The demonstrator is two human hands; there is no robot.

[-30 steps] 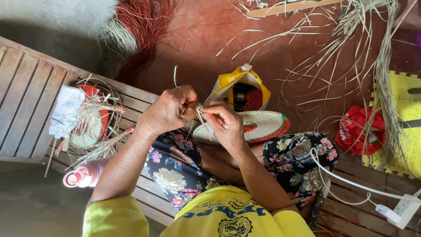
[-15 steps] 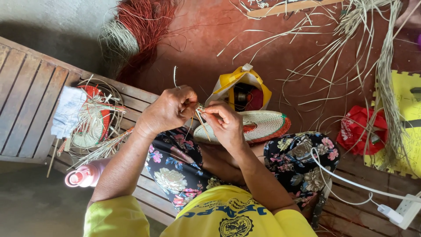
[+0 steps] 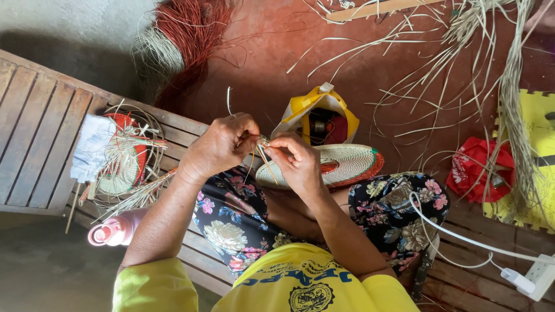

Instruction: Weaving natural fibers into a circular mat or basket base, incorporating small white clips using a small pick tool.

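A flat round woven mat (image 3: 341, 164), pale with a red and green rim, rests on my lap over a flowered skirt (image 3: 231, 214). My left hand (image 3: 222, 144) and my right hand (image 3: 295, 162) meet at the mat's near edge. Both pinch thin pale straw strands (image 3: 263, 151) between fingers and thumbs. One loose strand (image 3: 229, 99) sticks up above my left hand. The exact spot where the strands enter the mat is hidden by my fingers.
A wooden slat bench (image 3: 40, 138) holds a half-made coiled basket (image 3: 124, 159) and a white cloth (image 3: 91, 149). A pink bottle (image 3: 113, 231) lies by my left arm. Yellow bag (image 3: 321, 118), red fibre bundle (image 3: 188, 34), loose straw (image 3: 462, 58), red bag (image 3: 477, 170), white cable and plug strip (image 3: 535, 277) lie around.
My hands stay at the mat's edge; the fingers have shifted slightly on the strands. Nothing else has moved.
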